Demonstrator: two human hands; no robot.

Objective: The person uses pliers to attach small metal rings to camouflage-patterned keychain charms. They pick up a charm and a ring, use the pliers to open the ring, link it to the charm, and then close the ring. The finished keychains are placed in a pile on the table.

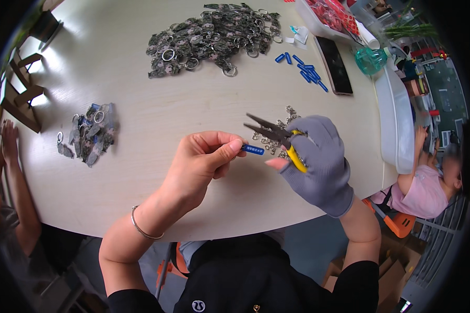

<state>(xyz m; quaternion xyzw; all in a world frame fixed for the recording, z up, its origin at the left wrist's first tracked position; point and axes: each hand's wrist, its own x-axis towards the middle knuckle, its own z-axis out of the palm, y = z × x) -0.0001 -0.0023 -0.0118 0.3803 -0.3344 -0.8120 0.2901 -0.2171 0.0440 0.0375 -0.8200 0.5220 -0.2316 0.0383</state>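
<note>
My bare left hand (199, 159) pinches a small blue tag (253, 150) between thumb and forefinger, its printed end pointing right over the table. My right hand (321, 164), in a grey glove with the thumb tip bare, grips yellow-handled pliers (281, 134). The plier jaws are parted, point up and left, and stay just above the blue tag without touching it. Under and behind the pliers lies a small heap of silvery metal clasps (290, 111), partly hidden by the glove.
Camouflage-patterned keychains with rings (209, 41) form a large pile at the back; a smaller keychain pile (93, 136) lies left. Loose blue tags (309, 73) lie beside a phone (334, 65). A white bin (394, 120) stands right. Other people sit left and right.
</note>
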